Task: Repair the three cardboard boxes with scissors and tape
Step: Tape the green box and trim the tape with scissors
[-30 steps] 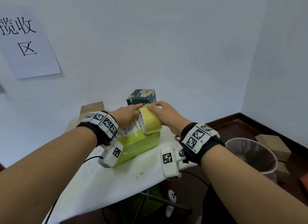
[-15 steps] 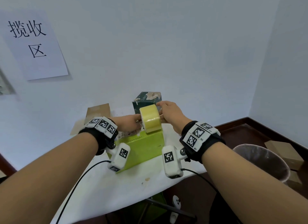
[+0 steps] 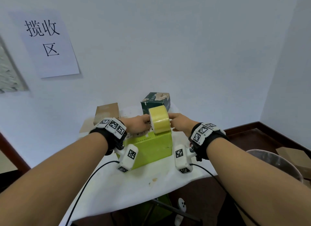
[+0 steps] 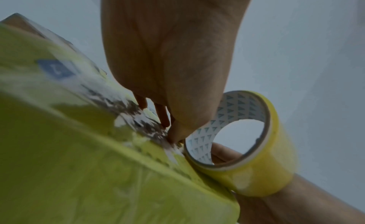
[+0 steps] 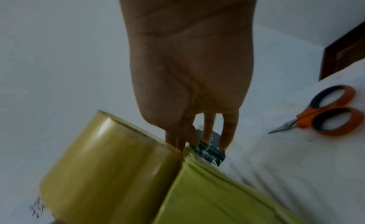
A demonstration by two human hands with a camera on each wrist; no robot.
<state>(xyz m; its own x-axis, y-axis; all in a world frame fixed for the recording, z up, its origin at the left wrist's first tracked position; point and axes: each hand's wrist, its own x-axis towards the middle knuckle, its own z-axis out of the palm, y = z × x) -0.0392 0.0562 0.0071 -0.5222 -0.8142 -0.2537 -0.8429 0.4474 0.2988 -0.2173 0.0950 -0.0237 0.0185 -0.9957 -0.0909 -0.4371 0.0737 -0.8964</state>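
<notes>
A: Entry, head view. Green box (image 3: pixel 151 150) sits centre frame on the white-covered table (image 3: pixel 127 190). The tape roll (image 3: pixel 159 120) stands on edge on the box's top, toward its right end.

B: Hands?

A: Left hand (image 3: pixel 136 126) is left of the roll, on the box top beside the printed label. Right hand (image 3: pixel 180 124) is right of the roll, at the box's right edge.

B: Left wrist view: the left fingers (image 4: pixel 161 114) point down, close together, tips touching the label area right at the rim of the roll (image 4: pixel 256 169). Whether they pinch a tape end I cannot tell; it is blurred.

A: Noted. Right fingers?

B: Right wrist view: right fingers (image 5: pixel 209 127) hang straight down, slightly spread, just beside the roll's (image 5: pixel 110 163) far rim. Left wrist view shows part of that hand through the roll's core, so it seems to steady the roll. Grip itself is hidden; cannot tell.

A: Other task items?

B: Scissors (image 5: pixel 326 111), orange handles, blades closed, lie on the cloth at the right of the right wrist frame, well apart from the hand.

A: Dark green box (image 3: pixel 156 101) just behind the roll; brown cardboard box (image 3: pixel 106 112) upper left of the green one, against the wall. Paper sign (image 3: pixel 48 44) upper left. Bin (image 3: pixel 276 163) at lower right, off the table.
</notes>
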